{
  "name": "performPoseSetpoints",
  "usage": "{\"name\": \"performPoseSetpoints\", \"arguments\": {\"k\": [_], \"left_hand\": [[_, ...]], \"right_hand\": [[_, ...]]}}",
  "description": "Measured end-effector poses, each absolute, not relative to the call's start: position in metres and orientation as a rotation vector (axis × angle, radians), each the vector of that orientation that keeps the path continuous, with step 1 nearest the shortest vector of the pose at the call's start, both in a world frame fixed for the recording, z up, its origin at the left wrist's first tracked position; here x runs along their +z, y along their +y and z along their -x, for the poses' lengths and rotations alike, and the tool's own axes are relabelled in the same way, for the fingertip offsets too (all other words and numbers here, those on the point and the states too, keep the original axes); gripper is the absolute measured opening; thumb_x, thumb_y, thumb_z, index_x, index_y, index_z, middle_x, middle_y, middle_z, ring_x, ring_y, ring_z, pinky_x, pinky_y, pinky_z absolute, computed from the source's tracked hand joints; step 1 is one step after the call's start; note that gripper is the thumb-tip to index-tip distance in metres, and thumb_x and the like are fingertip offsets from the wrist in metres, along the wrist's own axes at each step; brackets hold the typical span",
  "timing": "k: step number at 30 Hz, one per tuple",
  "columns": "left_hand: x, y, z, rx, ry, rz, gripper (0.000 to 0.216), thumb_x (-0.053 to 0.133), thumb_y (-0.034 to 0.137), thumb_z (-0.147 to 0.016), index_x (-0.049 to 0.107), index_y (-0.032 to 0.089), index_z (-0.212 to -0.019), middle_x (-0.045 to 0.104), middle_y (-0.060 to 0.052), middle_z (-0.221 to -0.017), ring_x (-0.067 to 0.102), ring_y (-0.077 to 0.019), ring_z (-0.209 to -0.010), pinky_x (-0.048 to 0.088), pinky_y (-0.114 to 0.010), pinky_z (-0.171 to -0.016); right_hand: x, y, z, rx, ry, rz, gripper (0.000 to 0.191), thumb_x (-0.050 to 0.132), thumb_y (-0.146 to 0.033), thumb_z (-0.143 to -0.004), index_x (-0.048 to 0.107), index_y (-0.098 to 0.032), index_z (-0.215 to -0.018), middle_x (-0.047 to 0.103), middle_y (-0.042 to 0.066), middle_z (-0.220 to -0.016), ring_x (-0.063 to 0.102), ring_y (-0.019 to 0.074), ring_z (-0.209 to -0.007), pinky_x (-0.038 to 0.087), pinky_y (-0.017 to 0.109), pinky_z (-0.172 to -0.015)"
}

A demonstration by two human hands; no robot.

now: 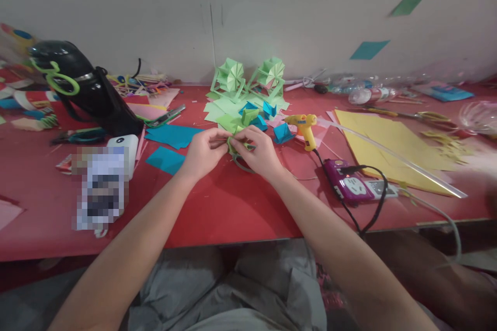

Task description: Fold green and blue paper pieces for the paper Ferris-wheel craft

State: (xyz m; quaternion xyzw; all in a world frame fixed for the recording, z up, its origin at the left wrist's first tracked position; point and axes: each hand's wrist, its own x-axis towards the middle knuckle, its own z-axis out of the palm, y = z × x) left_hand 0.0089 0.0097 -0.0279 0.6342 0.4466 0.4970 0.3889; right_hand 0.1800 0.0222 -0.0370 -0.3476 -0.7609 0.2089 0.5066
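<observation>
My left hand [204,152] and my right hand [259,152] meet over the red table [217,207], fingers pinched together on a small folded piece of light green paper [234,143]. Most of that paper is hidden by my fingers. Just beyond my hands lie green paper sheets [219,111], small blue folded pieces [282,133] and two green paper fan-like models [248,77] standing near the wall.
A yellow glue gun [305,129] stands right of my hands, its black cord running to a purple power strip [351,186]. Yellow sheets [384,147] lie at right, blue sheets [171,137] and a black helmet [77,83] at left. A white device [124,147] rests nearby.
</observation>
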Motion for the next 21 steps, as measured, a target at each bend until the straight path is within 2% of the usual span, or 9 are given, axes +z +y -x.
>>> {"name": "performPoseSetpoints", "arguments": {"k": [7,12,15,17,19,21], "left_hand": [[-0.029,0.011,-0.01,1.303,1.155,-1.602,0.02,0.073,0.018,-0.07,0.066,0.017,-0.088,0.073,-0.005,-0.088,0.071,-0.0203,-0.088,0.059,-0.035,-0.084],[-0.025,0.013,-0.006,1.412,1.191,-1.553,0.019,0.072,0.019,-0.07,0.065,0.017,-0.088,0.071,-0.005,-0.093,0.069,-0.0188,-0.09,0.057,-0.032,-0.085],[-0.021,0.014,-0.004,1.553,1.24,-1.412,0.024,0.073,0.021,-0.069,0.061,0.018,-0.09,0.069,-0.005,-0.094,0.068,-0.0182,-0.089,0.056,-0.032,-0.085],[-0.018,0.013,-0.005,1.63,1.239,-1.268,0.034,0.074,0.021,-0.066,0.055,0.02,-0.094,0.067,-0.003,-0.095,0.068,-0.0176,-0.086,0.056,-0.031,-0.079],[-0.015,0.013,-0.006,1.649,1.218,-1.147,0.042,0.073,0.02,-0.064,0.051,0.023,-0.1,0.066,-0.003,-0.1,0.068,-0.0173,-0.085,0.056,-0.029,-0.073],[-0.012,0.012,-0.008,1.638,1.202,-1.066,0.047,0.072,0.019,-0.062,0.051,0.023,-0.105,0.065,-0.004,-0.108,0.068,-0.0176,-0.088,0.056,-0.028,-0.071]], "right_hand": [[-0.038,0.023,-0.179,0.546,-1.769,0.843,0.01,0.065,-0.019,-0.085,0.061,-0.02,-0.076,0.058,0.001,-0.074,0.053,0.014,-0.07,0.045,0.028,-0.066],[-0.034,0.019,-0.181,0.514,-1.862,0.78,0.003,0.065,-0.02,-0.083,0.063,-0.02,-0.081,0.063,0.004,-0.081,0.058,0.0183,-0.082,0.048,0.033,-0.074],[-0.035,0.02,-0.183,0.414,-1.922,0.774,0.019,0.062,-0.01,-0.075,0.067,-0.022,-0.089,0.065,0.006,-0.097,0.06,0.0219,-0.097,0.049,0.04,-0.09],[-0.037,0.02,-0.183,0.377,-1.913,0.789,0.03,0.06,-0.007,-0.073,0.068,-0.024,-0.096,0.062,0.008,-0.11,0.059,0.0236,-0.109,0.047,0.044,-0.099],[-0.039,0.021,-0.182,0.424,-1.861,0.813,0.039,0.06,-0.01,-0.074,0.067,-0.026,-0.109,0.057,0.011,-0.125,0.054,0.025,-0.121,0.047,0.045,-0.102],[-0.04,0.023,-0.182,0.605,-1.782,0.833,0.051,0.064,-0.017,-0.076,0.059,-0.027,-0.126,0.048,0.013,-0.141,0.052,0.0257,-0.127,0.051,0.044,-0.098]]}}
